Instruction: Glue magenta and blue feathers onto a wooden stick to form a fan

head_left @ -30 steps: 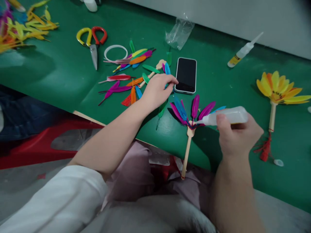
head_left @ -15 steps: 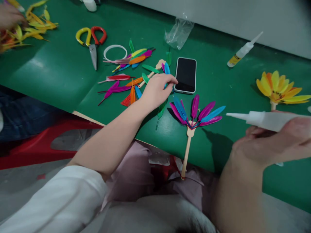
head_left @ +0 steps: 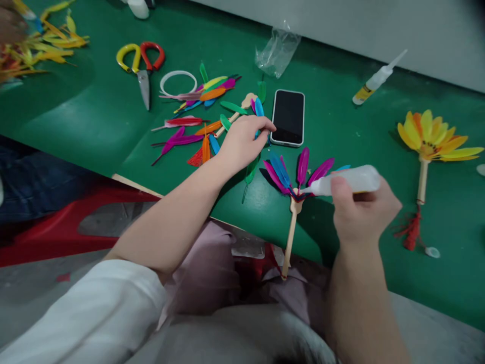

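Note:
My right hand [head_left: 366, 212] is wrapped round a white glue bottle [head_left: 352, 181]. Its nozzle points left, at the centre of a feather fan [head_left: 296, 205] where the quills meet. That fan has a pale wooden handle and magenta and blue feathers spread at its head; the handle hangs past the table edge. My left hand [head_left: 248, 139] rests on the table beside the phone [head_left: 288, 117], fingers loosely extended and apart. Under and around it lie green and blue feathers and another wooden handle [head_left: 231, 121], partly hidden by the hand.
Scissors [head_left: 143, 73], a white ring [head_left: 178, 83] and loose coloured feathers [head_left: 214, 93] lie to the left. A plastic bag [head_left: 278, 50] and a second glue bottle [head_left: 373, 86] are farther back. A yellow feather fan [head_left: 428, 136] lies right. Another person's hand [head_left: 11, 25] is at yellow feathers.
My right hand has moved left with the glue bottle, bringing the nozzle from the right side to the fan's centre. My left hand stays in place.

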The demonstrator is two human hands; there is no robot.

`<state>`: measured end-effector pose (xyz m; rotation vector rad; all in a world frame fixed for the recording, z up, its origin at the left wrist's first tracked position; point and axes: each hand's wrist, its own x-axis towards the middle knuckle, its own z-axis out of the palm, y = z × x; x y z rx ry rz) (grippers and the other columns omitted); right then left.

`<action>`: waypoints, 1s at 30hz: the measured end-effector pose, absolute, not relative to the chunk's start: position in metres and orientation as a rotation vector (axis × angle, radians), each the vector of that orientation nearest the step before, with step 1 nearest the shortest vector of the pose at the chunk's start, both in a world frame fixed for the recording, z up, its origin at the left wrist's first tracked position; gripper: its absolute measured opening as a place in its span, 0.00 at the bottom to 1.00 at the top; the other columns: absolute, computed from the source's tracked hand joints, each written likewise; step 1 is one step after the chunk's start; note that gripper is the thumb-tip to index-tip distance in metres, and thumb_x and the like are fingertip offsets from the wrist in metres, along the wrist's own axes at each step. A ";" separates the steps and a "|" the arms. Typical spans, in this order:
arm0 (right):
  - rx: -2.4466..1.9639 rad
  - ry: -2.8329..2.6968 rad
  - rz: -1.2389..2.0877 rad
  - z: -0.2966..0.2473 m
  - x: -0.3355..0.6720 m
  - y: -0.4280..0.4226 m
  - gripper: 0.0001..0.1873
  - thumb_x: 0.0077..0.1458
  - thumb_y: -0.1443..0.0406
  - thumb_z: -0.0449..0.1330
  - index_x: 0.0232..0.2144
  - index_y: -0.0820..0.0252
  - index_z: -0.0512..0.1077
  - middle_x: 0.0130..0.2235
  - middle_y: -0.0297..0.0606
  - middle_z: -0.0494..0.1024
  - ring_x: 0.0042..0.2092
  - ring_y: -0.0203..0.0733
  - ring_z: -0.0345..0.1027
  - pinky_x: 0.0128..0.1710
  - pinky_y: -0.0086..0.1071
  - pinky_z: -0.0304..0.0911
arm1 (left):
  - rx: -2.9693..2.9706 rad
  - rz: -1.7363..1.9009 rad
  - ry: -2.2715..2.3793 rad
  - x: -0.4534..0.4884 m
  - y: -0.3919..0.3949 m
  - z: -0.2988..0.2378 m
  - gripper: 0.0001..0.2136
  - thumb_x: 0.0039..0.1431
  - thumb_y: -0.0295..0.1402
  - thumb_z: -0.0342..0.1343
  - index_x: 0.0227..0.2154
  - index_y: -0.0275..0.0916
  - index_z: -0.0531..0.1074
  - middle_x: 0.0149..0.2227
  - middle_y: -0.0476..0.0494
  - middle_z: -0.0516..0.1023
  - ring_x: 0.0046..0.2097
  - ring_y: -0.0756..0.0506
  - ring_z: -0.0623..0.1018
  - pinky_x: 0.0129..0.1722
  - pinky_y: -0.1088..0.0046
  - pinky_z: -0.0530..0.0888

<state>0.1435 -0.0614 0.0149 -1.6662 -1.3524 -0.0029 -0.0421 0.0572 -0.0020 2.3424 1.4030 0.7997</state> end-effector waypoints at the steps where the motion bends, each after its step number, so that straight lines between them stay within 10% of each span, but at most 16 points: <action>1: -1.695 -1.404 -0.019 0.015 0.142 -0.061 0.15 0.42 0.53 0.58 0.20 0.60 0.70 0.17 0.31 0.68 0.20 0.35 0.62 0.21 0.30 0.59 | 2.345 0.798 1.402 -0.042 0.057 -0.002 0.12 0.55 0.27 0.43 0.37 0.40 0.71 0.39 0.48 0.75 0.44 0.46 0.71 0.48 0.66 0.64; 30: -1.656 -1.625 -0.060 0.011 0.145 -0.059 0.13 0.46 0.55 0.58 0.24 0.60 0.70 0.17 0.32 0.69 0.19 0.34 0.61 0.19 0.28 0.55 | 2.349 0.801 1.389 -0.042 0.059 -0.004 0.12 0.55 0.27 0.43 0.37 0.39 0.71 0.39 0.47 0.74 0.44 0.46 0.71 0.47 0.67 0.64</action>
